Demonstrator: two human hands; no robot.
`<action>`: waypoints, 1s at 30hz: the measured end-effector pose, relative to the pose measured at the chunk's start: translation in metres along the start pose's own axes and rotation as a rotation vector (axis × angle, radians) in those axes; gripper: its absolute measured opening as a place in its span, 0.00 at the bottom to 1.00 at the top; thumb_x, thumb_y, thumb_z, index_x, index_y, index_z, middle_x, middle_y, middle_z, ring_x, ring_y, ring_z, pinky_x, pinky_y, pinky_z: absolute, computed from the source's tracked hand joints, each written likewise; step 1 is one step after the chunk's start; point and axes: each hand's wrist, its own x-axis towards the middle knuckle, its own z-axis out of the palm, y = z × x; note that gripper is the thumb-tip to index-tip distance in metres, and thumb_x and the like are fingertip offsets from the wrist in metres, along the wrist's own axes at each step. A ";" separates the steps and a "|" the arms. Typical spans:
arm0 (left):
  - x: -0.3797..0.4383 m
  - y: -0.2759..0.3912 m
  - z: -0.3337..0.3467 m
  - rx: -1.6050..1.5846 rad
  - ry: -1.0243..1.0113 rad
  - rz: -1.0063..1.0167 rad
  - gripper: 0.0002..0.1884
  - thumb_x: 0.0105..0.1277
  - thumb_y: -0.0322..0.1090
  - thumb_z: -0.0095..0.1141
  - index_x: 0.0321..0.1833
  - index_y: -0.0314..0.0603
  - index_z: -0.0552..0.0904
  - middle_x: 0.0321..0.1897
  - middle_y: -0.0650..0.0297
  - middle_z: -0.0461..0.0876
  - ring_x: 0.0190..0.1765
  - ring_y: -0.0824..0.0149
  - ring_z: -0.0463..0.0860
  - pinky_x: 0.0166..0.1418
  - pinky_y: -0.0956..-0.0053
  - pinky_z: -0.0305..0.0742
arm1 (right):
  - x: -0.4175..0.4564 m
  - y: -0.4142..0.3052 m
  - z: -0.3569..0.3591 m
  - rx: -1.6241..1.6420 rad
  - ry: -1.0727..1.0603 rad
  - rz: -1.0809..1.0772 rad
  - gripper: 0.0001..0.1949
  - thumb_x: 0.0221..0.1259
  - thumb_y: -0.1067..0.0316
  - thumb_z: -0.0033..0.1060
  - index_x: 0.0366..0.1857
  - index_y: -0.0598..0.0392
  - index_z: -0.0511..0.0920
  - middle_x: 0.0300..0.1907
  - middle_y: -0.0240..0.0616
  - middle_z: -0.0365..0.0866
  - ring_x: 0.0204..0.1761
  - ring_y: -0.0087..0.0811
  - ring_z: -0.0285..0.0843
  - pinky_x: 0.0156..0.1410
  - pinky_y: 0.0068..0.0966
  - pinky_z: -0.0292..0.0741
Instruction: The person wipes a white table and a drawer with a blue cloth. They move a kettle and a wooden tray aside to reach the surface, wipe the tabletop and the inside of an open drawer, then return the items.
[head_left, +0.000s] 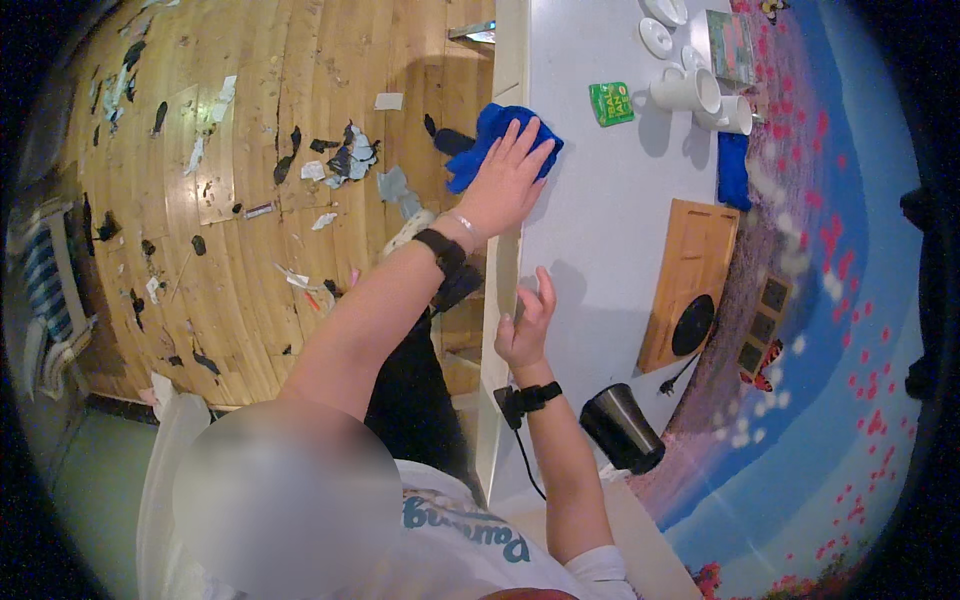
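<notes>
My left hand (511, 178) lies palm down on a bunched blue cloth (472, 161) at the near edge of a white tabletop (592, 247). Its fingers are spread over the cloth, part of which hangs past the edge towards the floor. Closer to me, my right hand (529, 322) is at the same table edge, empty, with its fingers bent and apart. Both wrists wear black straps, and a black cable (527, 457) runs from the right one. Beyond the right forearm a black tumbler (622, 429) leans or lies on its side; I cannot tell which.
Further along the table are a green packet (612, 103), two white mugs (684, 90), white lids (656, 37), a box (729, 49) and a folded blue cloth (733, 171). A wooden panel (686, 262) with a black disc rests near the painted wall (847, 360). Scraps litter the plank floor (247, 262).
</notes>
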 end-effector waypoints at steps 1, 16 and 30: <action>0.004 -0.003 0.000 -0.053 0.010 -0.004 0.28 0.66 0.31 0.58 0.70 0.38 0.69 0.76 0.41 0.54 0.77 0.35 0.55 0.78 0.51 0.56 | 0.000 -0.001 0.001 0.010 0.010 0.008 0.22 0.58 0.62 0.53 0.56 0.59 0.70 0.70 0.62 0.58 0.71 0.60 0.58 0.75 0.53 0.58; -0.082 0.014 0.026 -0.507 -0.078 -0.177 0.37 0.67 0.31 0.53 0.76 0.26 0.53 0.77 0.28 0.41 0.78 0.32 0.50 0.80 0.54 0.50 | 0.051 -0.005 0.003 0.074 -0.087 0.195 0.19 0.72 0.59 0.43 0.57 0.63 0.71 0.61 0.54 0.72 0.66 0.52 0.65 0.72 0.46 0.60; -0.012 -0.044 0.058 -0.760 0.054 -0.566 0.31 0.76 0.35 0.37 0.77 0.22 0.49 0.79 0.34 0.43 0.81 0.41 0.43 0.83 0.60 0.40 | 0.184 0.024 0.010 0.048 -0.254 -0.072 0.26 0.69 0.56 0.42 0.65 0.62 0.69 0.68 0.53 0.67 0.72 0.54 0.60 0.80 0.54 0.45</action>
